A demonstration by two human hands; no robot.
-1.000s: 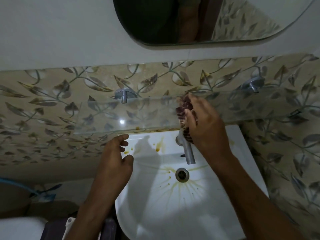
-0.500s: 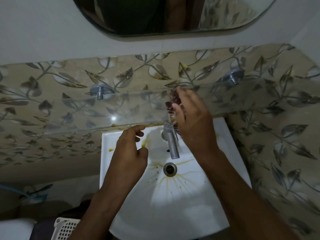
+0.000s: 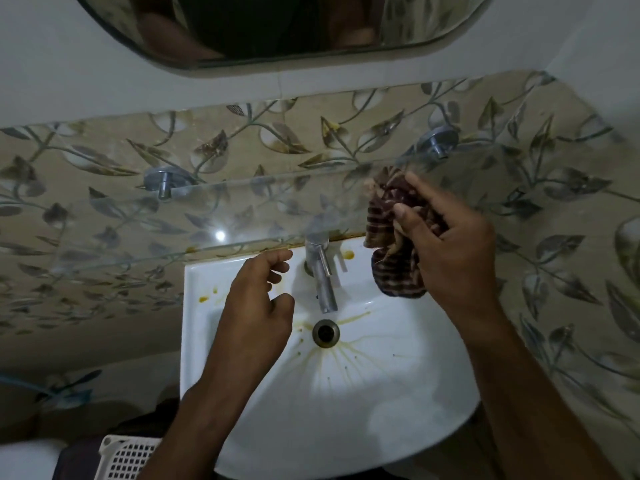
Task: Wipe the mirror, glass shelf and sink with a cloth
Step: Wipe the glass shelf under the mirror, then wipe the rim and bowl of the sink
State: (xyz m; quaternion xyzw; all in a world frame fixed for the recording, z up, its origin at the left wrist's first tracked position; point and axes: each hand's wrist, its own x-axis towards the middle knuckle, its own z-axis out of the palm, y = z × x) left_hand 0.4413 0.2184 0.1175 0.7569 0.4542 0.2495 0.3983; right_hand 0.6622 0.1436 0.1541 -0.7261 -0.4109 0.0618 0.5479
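Glass, clear and thin-edged, forms the shelf [image 3: 194,220] that crosses the scene from the left, carried on two metal pegs [image 3: 162,183] set into leaf-patterned tile [image 3: 104,157]; it should be treated as stiff, slippery and fragile, and judged best wiped with flat, light pressure near the pegs, not at the free near edge. Above it, at the far wall, the mirror [image 3: 277,29] is only partly in view. The white sink [image 3: 363,403] lies near and below the shelf, hard and smooth, with yellow-brown stains around the drain [image 3: 325,332] and beside the tap [image 3: 320,275]. The left hand [image 3: 258,306] hovers over the left of the basin, its grip empty, fingers loosely curled, just left of the tap. To the right, the right hand [image 3: 446,244] has its grip closed around the cloth [image 3: 394,244], a dark striped rag bunched at the shelf's near edge and hanging toward the sink's far right corner. The cloth looks soft, light and limp; a bunched hold at its middle, as here, seems apt. Whether it is wet cannot be told.
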